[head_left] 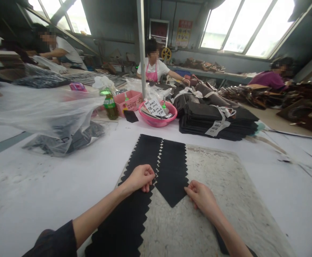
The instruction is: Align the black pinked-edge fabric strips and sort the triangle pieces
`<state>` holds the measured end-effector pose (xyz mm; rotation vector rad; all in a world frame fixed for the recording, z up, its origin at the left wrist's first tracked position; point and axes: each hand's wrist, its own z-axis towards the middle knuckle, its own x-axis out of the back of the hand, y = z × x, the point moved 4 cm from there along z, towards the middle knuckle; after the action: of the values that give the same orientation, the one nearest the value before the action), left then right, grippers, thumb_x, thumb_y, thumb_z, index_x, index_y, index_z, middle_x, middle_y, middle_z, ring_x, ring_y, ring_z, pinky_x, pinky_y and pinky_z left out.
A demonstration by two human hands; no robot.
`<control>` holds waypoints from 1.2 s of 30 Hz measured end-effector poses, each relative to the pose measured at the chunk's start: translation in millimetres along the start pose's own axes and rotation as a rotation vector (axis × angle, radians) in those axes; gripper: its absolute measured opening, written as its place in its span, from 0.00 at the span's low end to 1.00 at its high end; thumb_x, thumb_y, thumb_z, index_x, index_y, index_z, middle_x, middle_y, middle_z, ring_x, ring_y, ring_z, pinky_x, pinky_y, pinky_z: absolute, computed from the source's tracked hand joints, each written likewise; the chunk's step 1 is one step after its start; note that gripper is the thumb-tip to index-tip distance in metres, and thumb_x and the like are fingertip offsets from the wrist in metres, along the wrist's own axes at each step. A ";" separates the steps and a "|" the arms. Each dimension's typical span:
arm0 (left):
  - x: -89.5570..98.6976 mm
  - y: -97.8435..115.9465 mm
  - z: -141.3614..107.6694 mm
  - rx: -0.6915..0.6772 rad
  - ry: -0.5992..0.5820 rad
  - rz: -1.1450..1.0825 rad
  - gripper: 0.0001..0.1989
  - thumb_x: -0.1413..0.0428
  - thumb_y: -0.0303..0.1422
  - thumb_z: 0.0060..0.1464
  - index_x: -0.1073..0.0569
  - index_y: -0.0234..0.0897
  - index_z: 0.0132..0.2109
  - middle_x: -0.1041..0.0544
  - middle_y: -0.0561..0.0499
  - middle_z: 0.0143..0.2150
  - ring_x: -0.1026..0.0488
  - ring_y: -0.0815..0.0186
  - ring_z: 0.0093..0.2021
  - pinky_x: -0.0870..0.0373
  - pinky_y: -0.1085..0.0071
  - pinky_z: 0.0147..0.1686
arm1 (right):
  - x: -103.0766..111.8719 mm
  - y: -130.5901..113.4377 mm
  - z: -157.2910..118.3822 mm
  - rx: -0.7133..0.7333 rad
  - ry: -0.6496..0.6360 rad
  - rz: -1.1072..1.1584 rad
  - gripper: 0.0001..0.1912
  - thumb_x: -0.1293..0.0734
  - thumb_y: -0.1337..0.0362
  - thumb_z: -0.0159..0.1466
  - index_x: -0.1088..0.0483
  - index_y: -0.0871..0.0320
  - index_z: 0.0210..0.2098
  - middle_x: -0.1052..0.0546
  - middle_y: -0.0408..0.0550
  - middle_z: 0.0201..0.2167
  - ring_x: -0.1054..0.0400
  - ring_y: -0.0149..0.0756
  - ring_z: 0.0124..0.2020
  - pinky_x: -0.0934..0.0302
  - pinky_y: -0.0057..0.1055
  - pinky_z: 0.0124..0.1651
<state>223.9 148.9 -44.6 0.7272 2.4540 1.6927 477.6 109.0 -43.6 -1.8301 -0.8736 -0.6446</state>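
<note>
Two black strips of sheet material with zigzag edges lie side by side on a scuffed grey board. The left black strip (124, 221) is long and runs toward me under my left wrist. The shorter black piece (171, 167) ends in a point facing me. My left hand (141, 177) is closed over the left strip, its thumb and fingertips at the pointed piece's left edge. At that piece's right corner, my right hand (201, 194) pinches the edge between thumb and forefinger. Its other fingers are curled beneath and partly hidden.
The grey board (225, 178) rests on a white tabletop (51, 189). Beyond it stand a pink basin (158, 122), a pink box (130, 101), a green-labelled bottle (110, 105) and a tied black stack (215, 119). Clear plastic bags (65, 135) lie left. Several people work behind.
</note>
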 end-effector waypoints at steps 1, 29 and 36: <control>1.6 2.1 -3.8 -0.024 0.025 0.030 0.11 0.48 0.40 0.54 0.35 0.35 0.35 0.28 0.54 0.24 0.30 0.71 0.16 0.40 0.79 0.13 | -0.1 0.0 0.0 0.000 0.001 0.000 0.10 0.40 0.60 0.62 0.37 0.57 0.26 0.27 0.38 0.17 0.36 0.25 0.13 0.51 0.22 0.20; -50.6 28.4 -62.8 -0.733 -0.035 1.391 0.26 0.51 0.25 0.56 0.40 0.42 0.61 0.31 0.44 0.51 0.35 0.56 0.51 0.40 0.61 0.44 | -0.8 0.5 2.6 -0.055 -0.068 0.218 0.03 0.38 0.67 0.58 0.38 0.58 0.28 0.30 0.37 0.15 0.38 0.24 0.11 0.52 0.18 0.15; -55.1 20.0 -60.2 -0.755 0.015 1.442 0.24 0.52 0.25 0.58 0.41 0.42 0.61 0.31 0.45 0.49 0.35 0.56 0.49 0.40 0.60 0.44 | -0.2 3.4 -0.4 -0.035 0.004 0.135 0.03 0.39 0.67 0.60 0.35 0.58 0.30 0.28 0.37 0.16 0.36 0.22 0.13 0.50 0.17 0.19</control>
<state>260.3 79.4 -14.4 2.5027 0.7960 2.5467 480.2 107.7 -45.5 -1.9005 -0.7331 -0.5814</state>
